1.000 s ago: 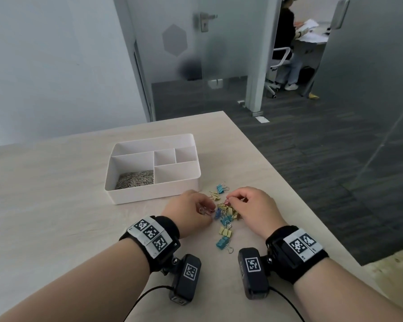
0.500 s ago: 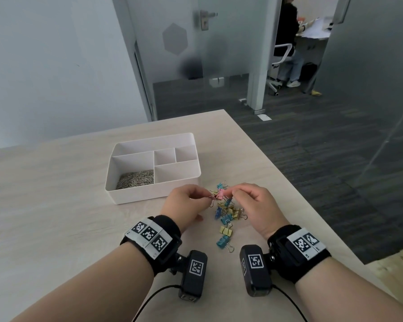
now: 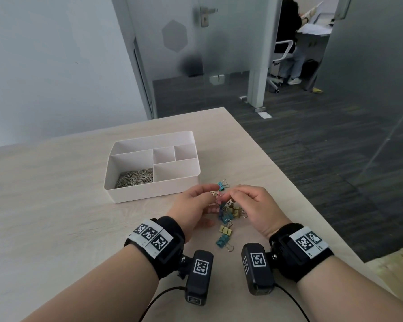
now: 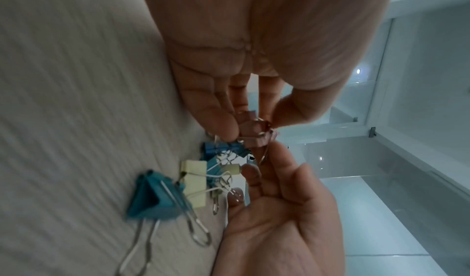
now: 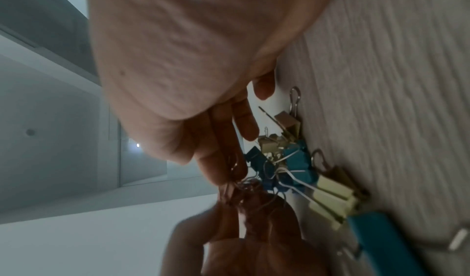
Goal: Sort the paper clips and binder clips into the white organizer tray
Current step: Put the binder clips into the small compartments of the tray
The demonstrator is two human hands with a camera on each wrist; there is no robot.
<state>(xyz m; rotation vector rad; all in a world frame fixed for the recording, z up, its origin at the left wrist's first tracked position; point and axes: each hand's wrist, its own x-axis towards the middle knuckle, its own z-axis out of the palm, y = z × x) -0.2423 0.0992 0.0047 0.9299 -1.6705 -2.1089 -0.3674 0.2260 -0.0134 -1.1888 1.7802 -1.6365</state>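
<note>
White tray [image 3: 149,194]; teal, yellow, pink binder clips [image 3: 226,219].

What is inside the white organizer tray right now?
The white organizer tray holds a heap of silver paper clips in its large near-left compartment. The other compartments show only bare white walls; the near wall hides part of their floors. No binder clips show inside.

Pink binder clip [image 4: 254,133] half-hidden by fingers [image 4: 221,123]; right-wrist view blurred — grip unclear

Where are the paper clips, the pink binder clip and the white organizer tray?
paper clips [image 3: 135,178]: head view, middle of the heap.
pink binder clip [image 4: 253,134]: left wrist view, its body.
white organizer tray [image 3: 149,192]: head view, near outer wall.
</note>
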